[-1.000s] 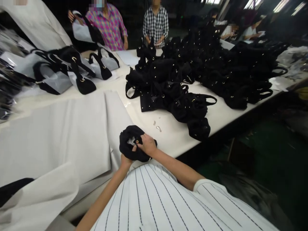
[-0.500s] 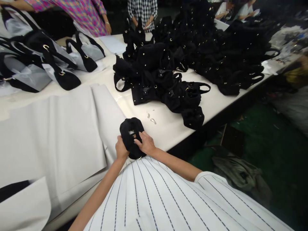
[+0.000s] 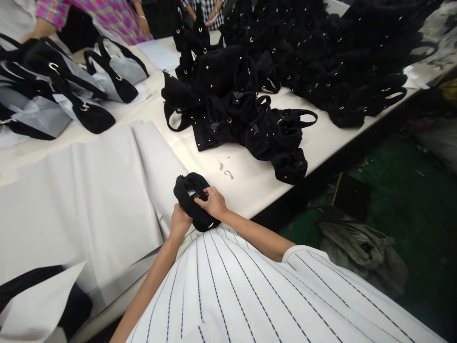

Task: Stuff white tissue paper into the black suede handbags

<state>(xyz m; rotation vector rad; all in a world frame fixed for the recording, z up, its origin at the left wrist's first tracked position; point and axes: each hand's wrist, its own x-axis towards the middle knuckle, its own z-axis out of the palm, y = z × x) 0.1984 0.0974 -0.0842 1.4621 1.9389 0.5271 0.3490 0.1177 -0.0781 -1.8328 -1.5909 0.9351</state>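
A small black fabric handbag (image 3: 203,220) with gold-coloured fittings is held at the table edge, close to my body. My left hand (image 3: 180,220) grips its near left side, the fingers partly hidden beneath it. With thumb and fingers closed, my right hand (image 3: 213,202) pinches the bag's right rim beside a round gold fitting. A pale patch shows through the opening in the middle of the bag. Large sheets of white paper (image 3: 103,190) lie just left of my hands.
A big heap of black handbags (image 3: 228,114) covers the far middle and right of the table (image 3: 257,186). Grey-and-black bags (image 3: 124,71) stand at the far left. Two people stand across the table. A crumpled cloth (image 3: 360,252) lies on the green floor to the right.
The bag has tilted and its opening shows wider. My right thumb and fingers have drawn together on its rim. The view has shifted slightly, and black material at the lower left shows more.
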